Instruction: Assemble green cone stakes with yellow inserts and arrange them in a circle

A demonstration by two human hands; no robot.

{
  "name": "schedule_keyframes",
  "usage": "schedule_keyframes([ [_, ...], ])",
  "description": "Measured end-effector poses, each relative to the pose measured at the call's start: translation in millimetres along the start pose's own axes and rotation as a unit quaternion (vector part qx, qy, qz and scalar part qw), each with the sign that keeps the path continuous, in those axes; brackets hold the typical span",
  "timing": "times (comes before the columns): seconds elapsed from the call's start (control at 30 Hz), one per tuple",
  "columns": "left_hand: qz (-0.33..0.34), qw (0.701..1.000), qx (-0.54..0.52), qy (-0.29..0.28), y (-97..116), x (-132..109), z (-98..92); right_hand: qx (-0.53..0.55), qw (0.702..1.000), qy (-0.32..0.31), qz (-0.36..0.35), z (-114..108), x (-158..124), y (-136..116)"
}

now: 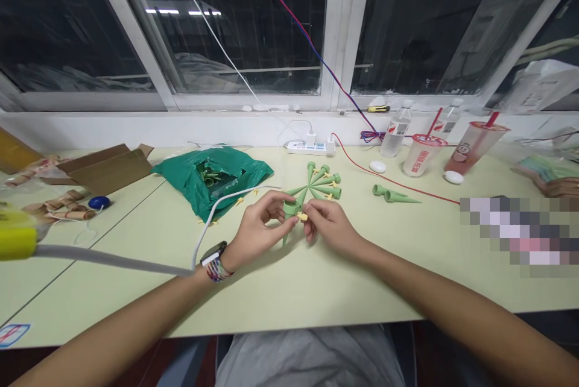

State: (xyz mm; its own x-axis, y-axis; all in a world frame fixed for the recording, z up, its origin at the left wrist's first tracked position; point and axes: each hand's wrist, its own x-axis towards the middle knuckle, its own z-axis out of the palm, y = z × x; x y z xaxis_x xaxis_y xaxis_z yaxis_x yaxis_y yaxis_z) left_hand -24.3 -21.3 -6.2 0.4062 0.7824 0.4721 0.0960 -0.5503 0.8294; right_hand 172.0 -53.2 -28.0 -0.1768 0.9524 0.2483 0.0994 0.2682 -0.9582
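Near the middle of the table, my left hand (257,227) is closed round a green plastic watering spike (291,210), its wide collar up and its tip pointing down. My right hand (337,227) pinches a small yellow valve (302,217) at the side of that collar; whether it is fully seated is hidden by my fingers. Just beyond my hands, several more green spikes (328,181) lie fanned out with their tips together, with yellow valves on them. Two loose spikes (402,198) lie to the right, with no yellow valve visible on them.
Left of my hands is a torn green bag (181,167) holding green parts, with yellow valves (239,201) beside it. A grey cable (136,260) crosses near my left wrist. Drink cups (420,155), a bottle (395,131) and a power strip (312,147) stand behind. Another person's hand (561,188) is far right.
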Motion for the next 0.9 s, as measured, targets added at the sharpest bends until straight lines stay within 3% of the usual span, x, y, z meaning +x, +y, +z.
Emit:
schedule_keyframes([
  [0.13,-0.026,0.999,-0.029,0.005,1,1,0.7,-0.099,0.991,0.012,-0.093,-2,-4,-2],
  [0.2,-0.079,0.992,-0.101,-0.02,-1,4,-0.6,-0.199,0.965,0.017,-0.168,-4,-6,-4],
  [0.3,-0.164,0.956,-0.227,-0.083,-2,7,-2.0,-0.323,0.91,0.012,-0.261,-9,-5,-4],
  [0.37,-0.186,0.943,-0.255,-0.106,-3,7,-1.5,-0.369,0.883,-0.011,-0.29,-13,-3,-4],
  [0.4,-0.186,0.944,-0.248,-0.111,-3,6,-0.8,-0.371,0.883,-0.019,-0.286,-14,-3,-4],
  [0.47,-0.161,0.96,-0.204,-0.107,-5,3,0.6,-0.306,0.924,-0.029,-0.227,-13,-1,-4],
  [0.53,-0.099,0.986,-0.118,-0.063,-6,0,1.5,-0.137,0.985,-0.044,-0.095,-7,-1,-5],
  [0.57,-0.058,0.996,-0.066,-0.03,-6,-3,1.6,-0.034,0.997,-0.065,-0.015,-3,0,-6],
  [0.63,0.015,0.999,0.021,0.023,-6,-6,1.4,0.141,0.975,-0.124,0.117,4,0,-7],
  [0.7,0.041,0.997,0.052,0.033,-5,-6,0.7,0.209,0.95,-0.157,0.169,9,-1,-7],
  [0.77,0.002,1.0,0.009,0.003,-3,-3,-0.2,0.15,0.973,-0.118,0.13,11,-2,-5],
  [0.83,-0.081,0.992,-0.087,-0.047,0,2,-1.4,-0.029,0.999,-0.04,0.009,9,-3,-2],
  [0.9,-0.171,0.961,-0.2,-0.089,1,6,-2.5,-0.244,0.959,0.016,-0.141,4,-3,0],
])
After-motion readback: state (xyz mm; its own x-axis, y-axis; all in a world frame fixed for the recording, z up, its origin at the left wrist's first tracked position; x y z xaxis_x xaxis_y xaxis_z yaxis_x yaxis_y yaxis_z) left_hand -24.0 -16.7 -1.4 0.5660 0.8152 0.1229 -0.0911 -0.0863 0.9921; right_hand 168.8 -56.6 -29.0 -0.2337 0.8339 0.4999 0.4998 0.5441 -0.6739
